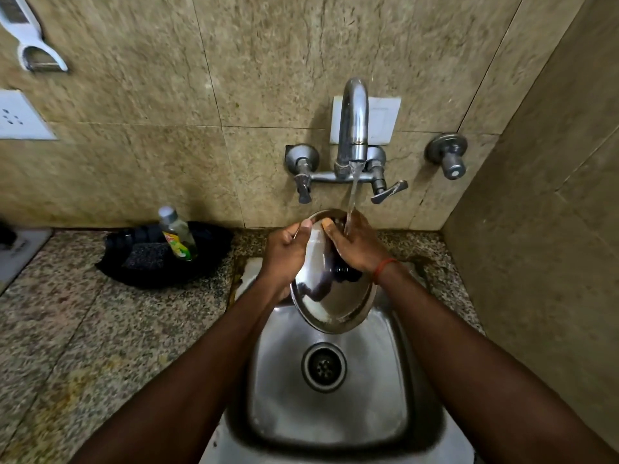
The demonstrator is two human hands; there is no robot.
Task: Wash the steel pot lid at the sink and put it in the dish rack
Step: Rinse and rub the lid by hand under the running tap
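both hands (pixel 288 252) around tilted lid (pixel 330 303)

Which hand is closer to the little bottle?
Left. The left hand holds the lid's left edge, on the bottle's side; the right hand is farther away, under the water.

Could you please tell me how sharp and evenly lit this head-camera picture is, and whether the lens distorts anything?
Head view: wide-angle bending curves the beige stone wall tiles and stretches the forearms; the left edge is smeared, blurring the white wall socket; the round steel pot lid shows soft reflections but no harsh glare; the corners darken; the steel sink basin is sharp.
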